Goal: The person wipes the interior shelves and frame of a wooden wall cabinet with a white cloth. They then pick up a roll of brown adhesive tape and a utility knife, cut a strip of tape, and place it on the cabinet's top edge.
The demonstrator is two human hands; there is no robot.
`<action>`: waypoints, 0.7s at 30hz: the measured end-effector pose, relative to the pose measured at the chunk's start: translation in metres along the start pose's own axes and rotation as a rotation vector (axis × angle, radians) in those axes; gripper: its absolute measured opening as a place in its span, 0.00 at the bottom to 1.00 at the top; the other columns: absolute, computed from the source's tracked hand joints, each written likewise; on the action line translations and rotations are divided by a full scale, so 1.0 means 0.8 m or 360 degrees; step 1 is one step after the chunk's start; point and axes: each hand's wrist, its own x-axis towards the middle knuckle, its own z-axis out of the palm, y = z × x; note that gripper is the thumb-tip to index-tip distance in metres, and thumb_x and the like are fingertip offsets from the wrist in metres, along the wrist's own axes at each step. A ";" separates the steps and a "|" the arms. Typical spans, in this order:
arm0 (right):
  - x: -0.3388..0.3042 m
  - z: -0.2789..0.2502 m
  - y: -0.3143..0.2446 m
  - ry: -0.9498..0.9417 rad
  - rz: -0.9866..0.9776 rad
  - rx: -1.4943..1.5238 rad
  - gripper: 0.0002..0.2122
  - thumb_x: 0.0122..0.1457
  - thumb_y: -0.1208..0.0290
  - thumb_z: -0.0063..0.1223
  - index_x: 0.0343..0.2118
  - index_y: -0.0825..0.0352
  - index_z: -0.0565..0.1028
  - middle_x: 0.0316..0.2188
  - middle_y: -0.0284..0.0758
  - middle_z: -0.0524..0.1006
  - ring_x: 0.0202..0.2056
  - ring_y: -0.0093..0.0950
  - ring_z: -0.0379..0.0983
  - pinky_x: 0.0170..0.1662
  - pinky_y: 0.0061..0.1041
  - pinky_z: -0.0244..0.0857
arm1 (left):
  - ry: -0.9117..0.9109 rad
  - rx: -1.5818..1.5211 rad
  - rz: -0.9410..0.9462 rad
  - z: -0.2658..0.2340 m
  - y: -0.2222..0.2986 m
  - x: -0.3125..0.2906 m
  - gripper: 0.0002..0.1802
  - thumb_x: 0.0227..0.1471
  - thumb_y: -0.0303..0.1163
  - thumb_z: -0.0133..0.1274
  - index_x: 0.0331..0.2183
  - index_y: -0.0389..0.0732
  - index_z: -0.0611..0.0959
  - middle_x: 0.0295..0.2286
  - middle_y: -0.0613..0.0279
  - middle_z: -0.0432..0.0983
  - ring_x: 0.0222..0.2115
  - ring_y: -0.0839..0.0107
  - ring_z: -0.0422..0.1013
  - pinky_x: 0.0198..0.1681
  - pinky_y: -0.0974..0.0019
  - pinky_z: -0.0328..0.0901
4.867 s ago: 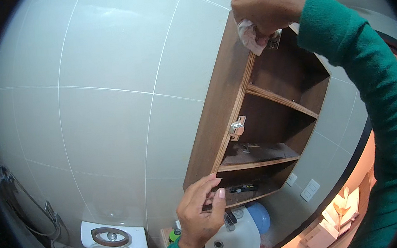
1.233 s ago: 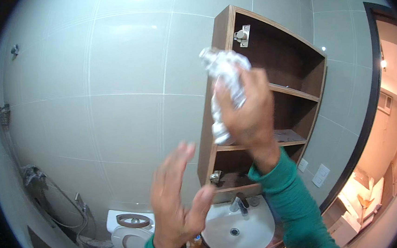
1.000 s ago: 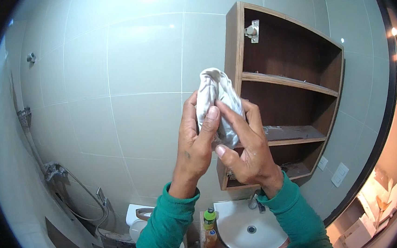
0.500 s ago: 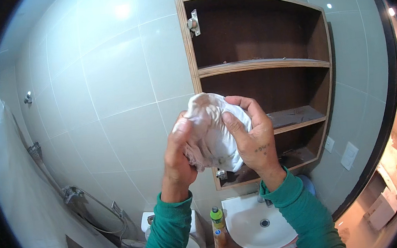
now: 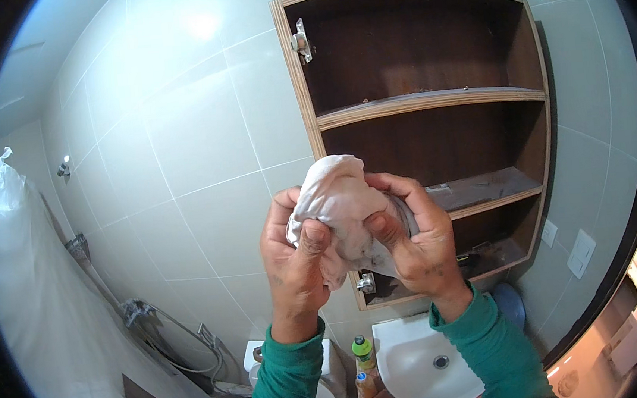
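Observation:
A crumpled white cloth (image 5: 336, 190) with grey smudges is bunched between my two hands, held up before the open cabinet. My left hand (image 5: 293, 257) grips its left side, the thumb pressed on the front. On the other side my right hand (image 5: 415, 240) is closed round the cloth, thumb also on the front. The fingers behind the cloth are partly hidden. Just beyond stands the wooden wall cabinet (image 5: 430, 102) with dark shelves; dust and small bits lie on them. Metal hinges (image 5: 302, 42) sit on its left side.
Below are a white sink (image 5: 422, 370), a green bottle (image 5: 363, 351), a second bottle (image 5: 364, 384) and a toilet (image 5: 326, 393), partly behind my left arm. Plastic sheeting (image 5: 42, 295) hangs at the left, near a shower hose (image 5: 170, 315). Wall switches (image 5: 581, 253) are right of the cabinet.
The cloth has been folded and bunched more tightly between my hands. Both thumbs now press on its front. The view has shifted slightly, and both hands stay on the cloth.

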 end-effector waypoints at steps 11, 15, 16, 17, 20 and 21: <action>-0.003 -0.014 0.010 -0.0048 0.0011 -0.0072 0.21 0.67 0.60 0.57 0.58 0.67 0.75 0.60 0.41 0.64 0.61 0.39 0.65 0.66 0.38 0.60 | -0.0241 0.1056 0.0351 0.009 0.004 -0.004 0.12 0.59 0.26 0.56 0.44 0.37 0.74 0.38 0.64 0.73 0.38 0.77 0.68 0.43 0.73 0.65; -0.013 -0.015 -0.027 0.0053 -0.0151 -0.0889 0.28 0.62 0.64 0.62 0.62 0.70 0.71 0.60 0.48 0.62 0.60 0.46 0.64 0.64 0.42 0.61 | 0.0130 0.1386 0.0794 -0.009 0.014 0.048 0.08 0.67 0.30 0.50 0.39 0.35 0.77 0.26 0.69 0.69 0.29 0.82 0.63 0.30 0.75 0.60; -0.020 -0.028 -0.029 0.0093 -0.0277 -0.1161 0.33 0.58 0.66 0.63 0.65 0.71 0.65 0.61 0.50 0.62 0.59 0.44 0.66 0.61 0.40 0.65 | 0.0213 0.1372 0.0812 -0.006 0.031 0.082 0.10 0.68 0.32 0.50 0.37 0.35 0.78 0.24 0.70 0.68 0.27 0.83 0.62 0.28 0.74 0.59; -0.026 -0.037 -0.031 0.0136 -0.0162 -0.1033 0.34 0.59 0.66 0.62 0.66 0.71 0.64 0.61 0.50 0.62 0.58 0.43 0.67 0.59 0.39 0.66 | 0.0181 0.1373 0.0848 -0.017 0.055 0.120 0.13 0.68 0.36 0.51 0.35 0.35 0.78 0.23 0.71 0.69 0.26 0.83 0.62 0.28 0.74 0.59; -0.049 -0.073 -0.030 0.0274 0.0185 -0.0822 0.35 0.59 0.68 0.62 0.68 0.70 0.60 0.61 0.49 0.64 0.55 0.40 0.69 0.54 0.36 0.69 | 0.0060 0.1279 0.0884 0.004 0.091 0.217 0.20 0.67 0.43 0.53 0.40 0.33 0.83 0.29 0.63 0.78 0.30 0.80 0.71 0.32 0.73 0.67; -0.057 -0.083 -0.021 0.0325 0.0293 -0.0803 0.36 0.59 0.68 0.61 0.69 0.70 0.59 0.61 0.49 0.64 0.54 0.38 0.70 0.53 0.36 0.70 | -0.0042 0.1388 0.0877 0.004 0.099 0.246 0.22 0.67 0.44 0.54 0.41 0.32 0.84 0.30 0.61 0.80 0.31 0.78 0.72 0.34 0.72 0.69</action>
